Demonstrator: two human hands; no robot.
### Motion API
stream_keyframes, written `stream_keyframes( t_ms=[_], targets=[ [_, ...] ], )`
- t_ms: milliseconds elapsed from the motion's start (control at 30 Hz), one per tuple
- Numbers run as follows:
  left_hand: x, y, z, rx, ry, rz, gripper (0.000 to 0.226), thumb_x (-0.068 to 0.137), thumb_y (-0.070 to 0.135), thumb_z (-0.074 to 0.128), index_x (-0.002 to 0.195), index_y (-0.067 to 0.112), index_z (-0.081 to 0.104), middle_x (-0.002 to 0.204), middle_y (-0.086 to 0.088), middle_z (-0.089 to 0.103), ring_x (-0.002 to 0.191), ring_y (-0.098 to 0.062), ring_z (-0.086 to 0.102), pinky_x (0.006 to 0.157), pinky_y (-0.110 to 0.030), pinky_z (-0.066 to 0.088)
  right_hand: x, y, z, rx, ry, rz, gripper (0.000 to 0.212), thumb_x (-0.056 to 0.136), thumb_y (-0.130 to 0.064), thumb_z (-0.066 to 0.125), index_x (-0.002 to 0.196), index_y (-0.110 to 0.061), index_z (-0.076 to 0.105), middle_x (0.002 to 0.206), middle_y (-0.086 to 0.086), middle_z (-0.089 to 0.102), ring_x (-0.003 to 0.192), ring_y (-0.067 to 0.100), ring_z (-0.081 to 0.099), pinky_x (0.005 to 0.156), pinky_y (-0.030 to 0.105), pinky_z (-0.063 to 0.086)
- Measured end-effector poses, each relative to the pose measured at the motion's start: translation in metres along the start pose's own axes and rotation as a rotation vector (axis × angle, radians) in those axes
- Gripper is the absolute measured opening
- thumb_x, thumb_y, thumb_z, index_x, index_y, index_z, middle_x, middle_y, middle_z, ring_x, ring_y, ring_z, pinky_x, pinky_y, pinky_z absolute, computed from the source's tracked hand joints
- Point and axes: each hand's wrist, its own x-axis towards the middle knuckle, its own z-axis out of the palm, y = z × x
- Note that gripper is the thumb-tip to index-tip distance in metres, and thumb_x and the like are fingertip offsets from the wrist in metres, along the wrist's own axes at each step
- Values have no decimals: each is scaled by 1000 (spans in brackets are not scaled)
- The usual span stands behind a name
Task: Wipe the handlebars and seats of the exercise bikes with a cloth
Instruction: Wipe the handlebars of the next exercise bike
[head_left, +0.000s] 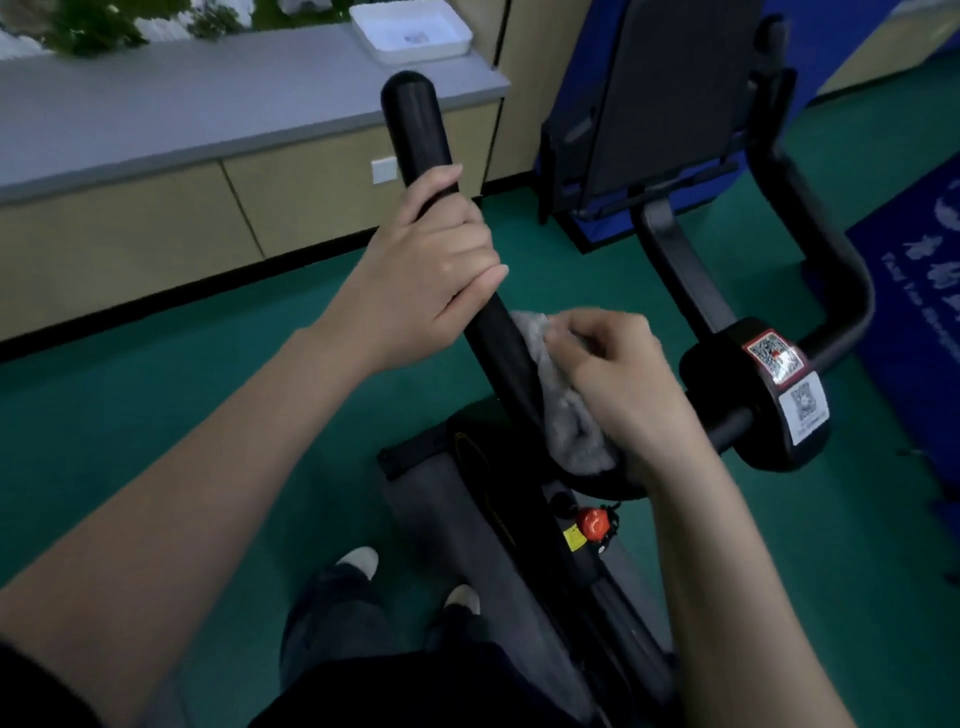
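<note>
My left hand (421, 260) wraps tight around the black handlebar (415, 119). Just below it, my right hand (618, 379) pinches the grey cloth (569, 415) against the bar. I should press firmly and rub all around it.

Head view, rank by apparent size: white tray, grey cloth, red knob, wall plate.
1. white tray and grey cloth: look alike; cloth nearer, partly under the right hand.
2. red knob and wall plate: small, look alike.
</note>
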Motion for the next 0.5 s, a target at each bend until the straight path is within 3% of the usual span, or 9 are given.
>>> stream_keyframes(
  t_ms=[100, 267, 333, 500],
  targets=[
    [0, -3, 4, -8, 46, 30, 43, 100, 22, 31, 76, 8, 63, 75, -2, 61, 88, -24, 54, 116, -35, 12, -6, 11, -10, 47, -111, 135, 23, 93, -13, 55, 75, -2, 63, 67, 2, 54, 69, 12, 50, 69, 33, 42],
    [1, -9, 11, -47, 118, 80, 41, 99, 20, 33, 73, 8, 62, 73, -3, 61, 85, -25, 56, 114, -35, 16, 9, -17, 8, 172, 11, 225, 23, 94, -9, 55, 77, -12, 69, 74, 3, 65, 75, 13, 59, 75, 32, 46],
    [1, -10, 13, -78, 161, 85, 38, 98, 18, 37, 72, 8, 62, 72, -4, 62, 83, -26, 57, 112, -37, 21, 8, -22, 13, 131, 54, 241, 22, 95, -12, 54, 78, -14, 69, 77, 3, 69, 79, 13, 62, 81, 33, 49],
    [1, -12, 21, -105, 227, 101, 36, 97, 17, 39, 70, 8, 62, 70, -4, 62, 81, -25, 57, 112, -34, 19, -24, -25, 8, -68, 180, 261, 22, 93, -19, 57, 74, -22, 67, 73, -5, 69, 72, 7, 60, 73, 26, 48]
  ],
)
